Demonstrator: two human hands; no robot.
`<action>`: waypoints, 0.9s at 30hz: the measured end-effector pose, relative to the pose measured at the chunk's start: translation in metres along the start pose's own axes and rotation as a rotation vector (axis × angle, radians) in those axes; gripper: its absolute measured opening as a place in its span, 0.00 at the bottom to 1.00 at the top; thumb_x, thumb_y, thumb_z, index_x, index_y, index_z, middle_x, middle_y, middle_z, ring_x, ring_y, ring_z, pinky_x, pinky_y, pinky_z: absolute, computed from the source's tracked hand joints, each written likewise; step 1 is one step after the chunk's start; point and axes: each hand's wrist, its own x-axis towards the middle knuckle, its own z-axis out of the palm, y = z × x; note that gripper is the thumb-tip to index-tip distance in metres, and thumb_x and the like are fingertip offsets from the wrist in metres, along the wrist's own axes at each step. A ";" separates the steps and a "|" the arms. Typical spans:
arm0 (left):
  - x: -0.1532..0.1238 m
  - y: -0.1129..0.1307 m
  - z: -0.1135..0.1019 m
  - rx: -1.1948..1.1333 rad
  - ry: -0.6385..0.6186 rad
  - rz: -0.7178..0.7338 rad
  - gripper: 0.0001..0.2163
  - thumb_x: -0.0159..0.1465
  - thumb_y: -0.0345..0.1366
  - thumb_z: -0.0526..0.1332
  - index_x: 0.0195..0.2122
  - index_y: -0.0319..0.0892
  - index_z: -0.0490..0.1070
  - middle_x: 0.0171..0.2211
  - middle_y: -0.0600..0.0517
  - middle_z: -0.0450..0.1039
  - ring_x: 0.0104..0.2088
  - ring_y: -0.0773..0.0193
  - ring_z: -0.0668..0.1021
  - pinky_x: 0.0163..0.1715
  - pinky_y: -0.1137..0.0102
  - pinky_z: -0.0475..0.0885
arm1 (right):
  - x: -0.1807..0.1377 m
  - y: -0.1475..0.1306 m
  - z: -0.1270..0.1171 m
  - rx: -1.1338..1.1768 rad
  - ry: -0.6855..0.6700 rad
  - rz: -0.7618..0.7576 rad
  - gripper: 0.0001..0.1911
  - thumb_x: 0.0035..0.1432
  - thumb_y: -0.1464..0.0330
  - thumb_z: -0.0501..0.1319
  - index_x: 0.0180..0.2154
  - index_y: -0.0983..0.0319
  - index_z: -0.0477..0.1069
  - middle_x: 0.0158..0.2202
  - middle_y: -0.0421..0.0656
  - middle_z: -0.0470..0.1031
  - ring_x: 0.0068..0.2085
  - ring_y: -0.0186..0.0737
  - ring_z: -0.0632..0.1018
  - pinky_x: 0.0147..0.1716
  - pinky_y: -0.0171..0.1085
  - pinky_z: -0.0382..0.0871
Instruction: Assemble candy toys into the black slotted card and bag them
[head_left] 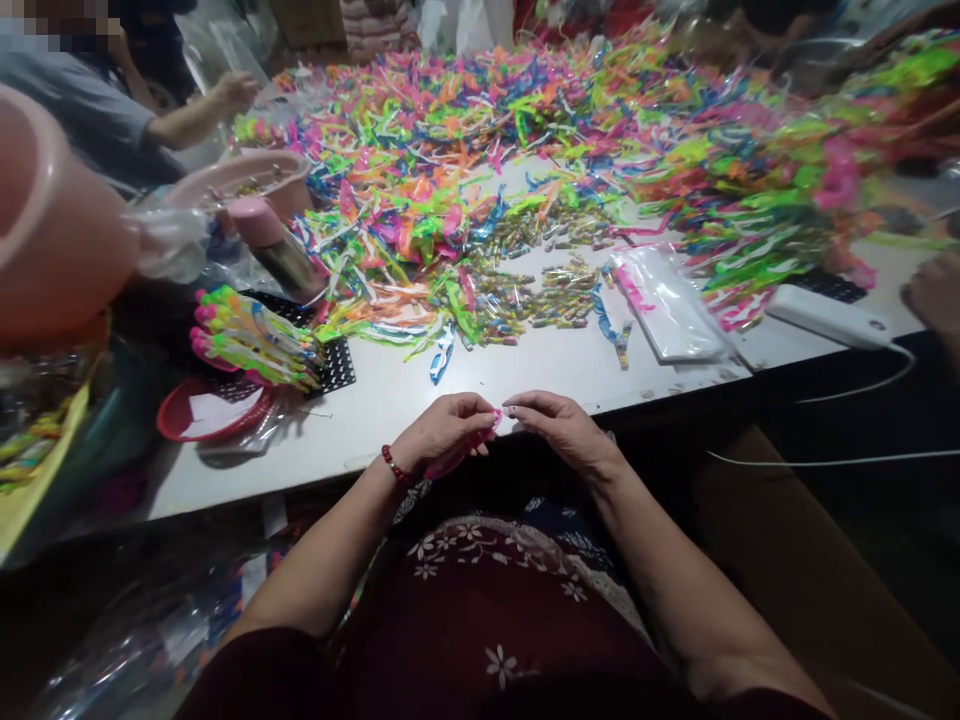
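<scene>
At the table's near edge, my left hand point(450, 432), with a red bead bracelet at the wrist, is closed on a bright pink soft plastic piece point(448, 462). Part of that piece hangs below the fingers. My right hand point(559, 425) meets it with thumb and forefinger pinched at the pink tip; whatever lies between those fingertips is too small to make out. Just beyond my hands lie a blue-and-white plastic piece point(442, 355) and a patterned short stick with a blue piece attached point(621, 345).
Colourful plastic strips point(465, 130) heap across the white table point(405, 400). Short patterned sticks point(559, 295) lie nearer. Left are a bundle of finished-looking sticks point(255, 335), a red bowl point(176, 425), a pink-lidded bottle point(274, 250) and a pink tub point(60, 220). Right are clear bags point(671, 305) and a white power strip point(825, 315).
</scene>
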 end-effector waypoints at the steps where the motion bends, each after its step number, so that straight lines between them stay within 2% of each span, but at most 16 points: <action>1: 0.000 0.000 0.000 0.011 -0.002 -0.012 0.16 0.59 0.46 0.68 0.35 0.37 0.73 0.27 0.52 0.74 0.24 0.69 0.76 0.27 0.72 0.71 | -0.001 0.000 -0.001 -0.012 -0.008 0.009 0.15 0.53 0.57 0.72 0.40 0.58 0.81 0.39 0.42 0.80 0.38 0.38 0.76 0.44 0.39 0.68; 4: 0.001 0.000 0.002 0.021 -0.007 -0.040 0.16 0.58 0.46 0.68 0.34 0.36 0.74 0.27 0.52 0.73 0.23 0.70 0.74 0.25 0.74 0.69 | -0.002 -0.002 -0.005 -0.069 -0.042 0.028 0.16 0.55 0.56 0.71 0.40 0.59 0.81 0.37 0.42 0.80 0.38 0.38 0.75 0.43 0.38 0.67; 8: 0.001 -0.002 0.005 -0.020 -0.049 -0.042 0.16 0.56 0.46 0.70 0.33 0.36 0.74 0.26 0.52 0.71 0.24 0.70 0.72 0.26 0.72 0.72 | -0.003 -0.006 -0.013 -0.137 -0.084 0.061 0.17 0.53 0.55 0.71 0.39 0.61 0.82 0.35 0.42 0.80 0.35 0.38 0.74 0.39 0.37 0.67; 12: -0.001 0.000 0.003 0.102 -0.111 -0.046 0.14 0.59 0.45 0.67 0.35 0.38 0.75 0.26 0.53 0.71 0.23 0.71 0.72 0.25 0.74 0.70 | -0.003 -0.011 -0.017 -0.170 -0.140 0.118 0.17 0.52 0.55 0.71 0.39 0.60 0.83 0.34 0.43 0.80 0.34 0.38 0.75 0.38 0.38 0.68; 15: -0.001 0.002 0.002 0.159 -0.136 -0.064 0.13 0.60 0.45 0.67 0.36 0.39 0.75 0.26 0.53 0.72 0.22 0.71 0.72 0.23 0.74 0.67 | -0.004 -0.015 -0.019 -0.172 -0.172 0.125 0.16 0.51 0.56 0.72 0.38 0.60 0.83 0.34 0.43 0.80 0.36 0.40 0.77 0.41 0.39 0.69; 20: 0.002 0.001 0.005 -0.038 -0.152 -0.117 0.15 0.58 0.45 0.70 0.34 0.37 0.74 0.26 0.53 0.71 0.22 0.72 0.72 0.25 0.74 0.69 | -0.007 -0.018 -0.021 -0.164 -0.108 0.014 0.14 0.51 0.58 0.73 0.39 0.58 0.83 0.39 0.43 0.80 0.43 0.41 0.77 0.49 0.41 0.68; 27: 0.007 -0.004 0.009 -0.048 -0.168 -0.127 0.15 0.58 0.45 0.70 0.35 0.36 0.74 0.26 0.53 0.72 0.21 0.73 0.72 0.23 0.76 0.68 | -0.007 -0.015 -0.025 -0.232 -0.108 -0.020 0.16 0.50 0.55 0.73 0.37 0.58 0.83 0.39 0.43 0.80 0.43 0.43 0.78 0.50 0.44 0.69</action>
